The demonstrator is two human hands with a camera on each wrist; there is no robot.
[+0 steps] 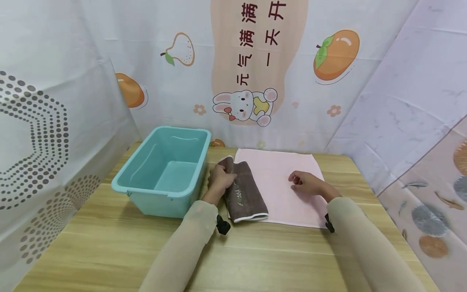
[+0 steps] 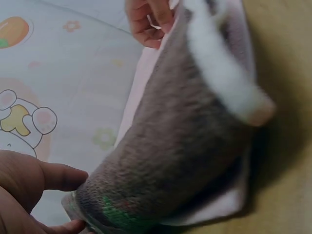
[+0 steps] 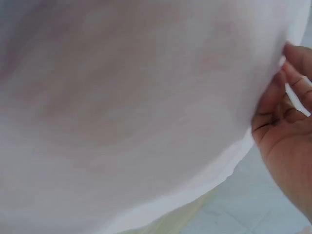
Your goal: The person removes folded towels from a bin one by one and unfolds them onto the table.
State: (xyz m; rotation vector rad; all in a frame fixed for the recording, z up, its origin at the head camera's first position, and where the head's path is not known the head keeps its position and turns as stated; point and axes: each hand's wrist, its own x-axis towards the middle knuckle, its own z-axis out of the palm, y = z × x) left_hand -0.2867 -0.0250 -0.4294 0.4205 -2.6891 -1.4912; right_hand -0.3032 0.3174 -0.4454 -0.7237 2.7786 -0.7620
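In the head view a folded dark brown towel [image 1: 246, 191] with pale edging and green lettering lies over the left part of a pink towel [image 1: 281, 202]. My left hand [image 1: 221, 178] pinches the brown towel near its upper left corner. Up close in the left wrist view, that hand's thumb and finger hold the end of the brown towel [image 2: 165, 126], whose white edge curls up. My right hand [image 1: 309, 184] hovers over the right side of the pink towel with loosely curled fingers. The right wrist view shows this hand [image 3: 287, 126] in front of the pink towel [image 3: 146, 122], nothing plainly held.
A turquoise plastic bin [image 1: 146, 194] stands just left of the towels on the wooden table [image 1: 255, 259]. Behind the table hangs a printed white curtain [image 1: 146, 24], and more hanging cloth [image 1: 401, 101] bounds the right side.
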